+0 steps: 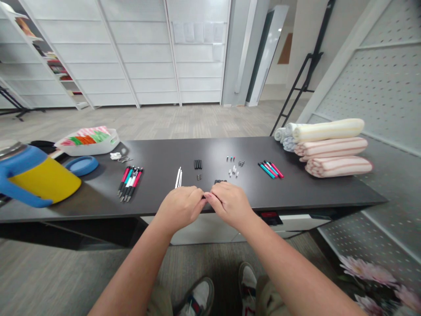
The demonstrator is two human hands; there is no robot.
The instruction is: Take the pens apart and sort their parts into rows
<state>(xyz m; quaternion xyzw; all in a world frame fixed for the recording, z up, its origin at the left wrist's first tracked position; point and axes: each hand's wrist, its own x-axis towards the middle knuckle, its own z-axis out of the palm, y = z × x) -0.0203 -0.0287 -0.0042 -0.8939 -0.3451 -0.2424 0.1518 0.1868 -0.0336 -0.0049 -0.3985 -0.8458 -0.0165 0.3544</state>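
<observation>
Bare forearms point(138, 267) reach over a dark tabletop point(305, 193). Left hand point(180, 208) and right hand point(230, 204) nearly close, fingertips point(200, 193) pinched together; anything held is hidden. Beyond the fingers lie pink-and-teal pens point(130, 183) leftward, thin white rods point(178, 177) and small black tubes point(198, 164) ahead.

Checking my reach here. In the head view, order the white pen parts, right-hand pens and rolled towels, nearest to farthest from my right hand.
From the right hand:
1. White pen parts, straight ahead.
2. Pens, further right.
3. Rolled towels, far right.
</observation>
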